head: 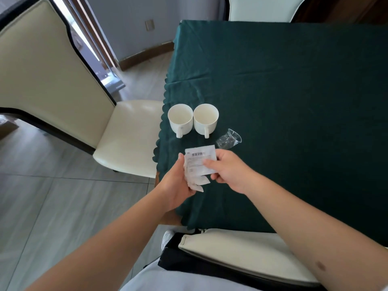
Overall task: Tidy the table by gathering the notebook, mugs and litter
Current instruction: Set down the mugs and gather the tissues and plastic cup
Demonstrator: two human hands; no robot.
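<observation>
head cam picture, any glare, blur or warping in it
Head view: wide-angle warping bends the cream chair back and the green tablecloth's edges; daylight from the doorway at upper left puts glare on the glossy chair seat; the printed white paper wrapper is soft, its text unreadable; both forearms look slightly smeared.

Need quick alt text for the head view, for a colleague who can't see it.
Both hands hold white paper packets above the near edge of a green-clothed table, left hand and right hand each gripping them. Two empty white mugs stand side by side beyond, a crumpled clear plastic cup lying to their right.
</observation>
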